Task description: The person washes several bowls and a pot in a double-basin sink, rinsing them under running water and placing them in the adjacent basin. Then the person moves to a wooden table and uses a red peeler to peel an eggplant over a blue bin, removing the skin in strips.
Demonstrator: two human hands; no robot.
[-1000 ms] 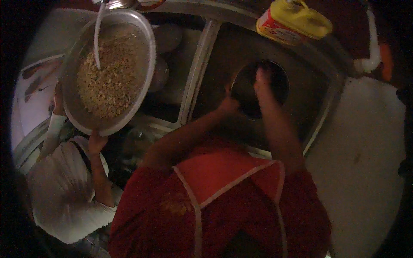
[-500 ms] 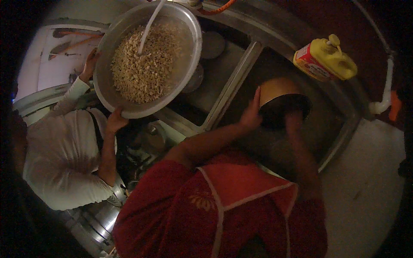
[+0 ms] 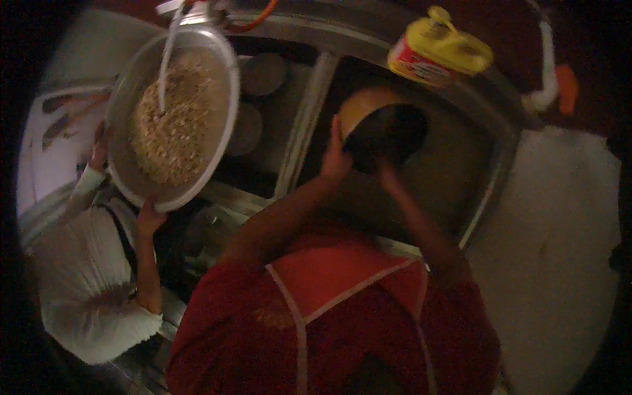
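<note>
A round pot point(image 3: 370, 102), tan outside and dark inside, is tilted over the right sink basin with its mouth toward me. My left hand point(image 3: 336, 158) grips the pot's left side near the rim, fingers up along the outer wall. At the pot's mouth, my right hand point(image 3: 387, 172) reaches into the dark inside. Its fingers are lost in shadow there, so whether they hold anything is hidden.
To the left, a co-worker's hands point(image 3: 151, 217) hold a large metal basin point(image 3: 232, 99) of pale, grain-like pieces under a white hose point(image 3: 168, 62). A yellow jug point(image 3: 447, 49) stands on the sink's back ledge. A metal divider point(image 3: 306, 122) separates the two sink basins.
The whole view has swung, so the sink, jug and metal basin appear farther left. My left hand still grips the pot, and my right hand remains at its mouth.
</note>
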